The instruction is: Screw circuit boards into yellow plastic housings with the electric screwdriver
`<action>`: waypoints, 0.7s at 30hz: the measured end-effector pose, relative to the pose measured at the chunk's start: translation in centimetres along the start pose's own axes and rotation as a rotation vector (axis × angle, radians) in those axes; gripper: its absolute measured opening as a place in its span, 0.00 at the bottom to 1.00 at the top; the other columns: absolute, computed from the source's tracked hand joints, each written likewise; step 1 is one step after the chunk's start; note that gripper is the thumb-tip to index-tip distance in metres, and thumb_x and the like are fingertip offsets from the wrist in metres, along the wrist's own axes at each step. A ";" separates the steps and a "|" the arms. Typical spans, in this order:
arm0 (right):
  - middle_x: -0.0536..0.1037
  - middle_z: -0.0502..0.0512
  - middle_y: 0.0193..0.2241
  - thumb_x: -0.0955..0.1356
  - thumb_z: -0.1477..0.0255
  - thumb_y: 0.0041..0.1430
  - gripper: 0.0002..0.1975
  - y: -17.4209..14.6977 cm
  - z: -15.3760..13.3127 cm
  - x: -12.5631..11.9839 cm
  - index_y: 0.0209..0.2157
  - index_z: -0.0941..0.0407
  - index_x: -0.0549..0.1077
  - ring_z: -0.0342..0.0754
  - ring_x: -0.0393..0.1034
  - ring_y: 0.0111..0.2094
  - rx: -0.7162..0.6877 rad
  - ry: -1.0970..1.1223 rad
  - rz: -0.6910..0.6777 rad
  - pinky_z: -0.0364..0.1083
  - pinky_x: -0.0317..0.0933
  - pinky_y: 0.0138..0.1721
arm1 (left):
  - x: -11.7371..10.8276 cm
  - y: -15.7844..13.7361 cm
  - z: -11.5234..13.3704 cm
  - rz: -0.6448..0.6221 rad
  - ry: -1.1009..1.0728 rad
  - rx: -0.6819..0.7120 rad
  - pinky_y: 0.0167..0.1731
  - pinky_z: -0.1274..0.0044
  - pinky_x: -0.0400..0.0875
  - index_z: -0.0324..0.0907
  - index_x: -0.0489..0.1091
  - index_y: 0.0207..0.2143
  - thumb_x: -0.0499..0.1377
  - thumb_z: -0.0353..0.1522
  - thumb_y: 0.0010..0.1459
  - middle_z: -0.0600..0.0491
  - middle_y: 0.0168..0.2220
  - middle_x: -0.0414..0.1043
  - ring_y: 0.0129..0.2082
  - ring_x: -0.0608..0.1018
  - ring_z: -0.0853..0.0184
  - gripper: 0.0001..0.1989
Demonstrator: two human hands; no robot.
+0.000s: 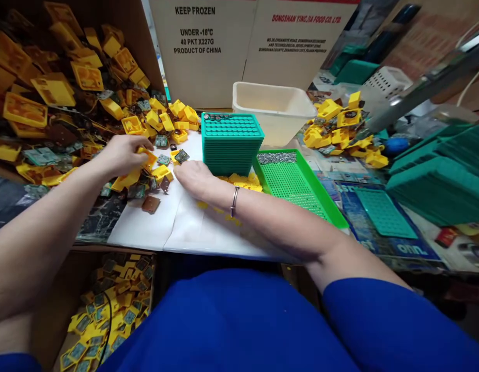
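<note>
My left hand [125, 155] reaches into a pile of parts on the white work surface. Its fingers are curled down on a yellow plastic casing [149, 159]. Just to the right, my right hand [195, 176] has its fingers closed at a small yellow casing with a dark circuit board [181, 156]; its fingertips are partly hidden. Around both hands lie more yellow casings [161, 172], small green circuit boards [164, 159] and a brown square piece [151, 204].
A large carton of yellow casings [53, 89] stands left, another box of them [95, 320] below. Behind are stacked teal trays [231, 150], a translucent bin [274, 121] and a green perforated tray [293, 186] holding metal screws. More teal trays [436, 170] stand right.
</note>
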State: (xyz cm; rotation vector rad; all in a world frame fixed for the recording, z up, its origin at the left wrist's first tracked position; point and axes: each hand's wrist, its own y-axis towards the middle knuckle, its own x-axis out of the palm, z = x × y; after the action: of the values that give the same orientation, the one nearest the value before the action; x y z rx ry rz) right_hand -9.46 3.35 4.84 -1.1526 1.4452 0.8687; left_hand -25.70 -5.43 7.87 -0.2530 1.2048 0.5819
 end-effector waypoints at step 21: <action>0.76 0.58 0.35 0.63 0.75 0.64 0.08 -17.0 3.0 6.1 0.40 0.60 0.73 0.47 0.70 0.36 -0.098 0.267 0.343 0.45 0.65 0.39 | 4.1 -10.2 4.0 -0.236 -0.174 0.566 0.56 0.64 0.66 0.39 0.66 0.52 0.52 0.36 0.61 0.42 0.56 0.69 0.56 0.71 0.56 0.19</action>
State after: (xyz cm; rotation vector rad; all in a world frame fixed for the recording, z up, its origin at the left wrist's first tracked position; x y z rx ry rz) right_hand 7.78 0.26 -0.61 -1.1431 1.8743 1.0607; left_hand -15.88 -10.79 4.24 0.1336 1.1037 0.0423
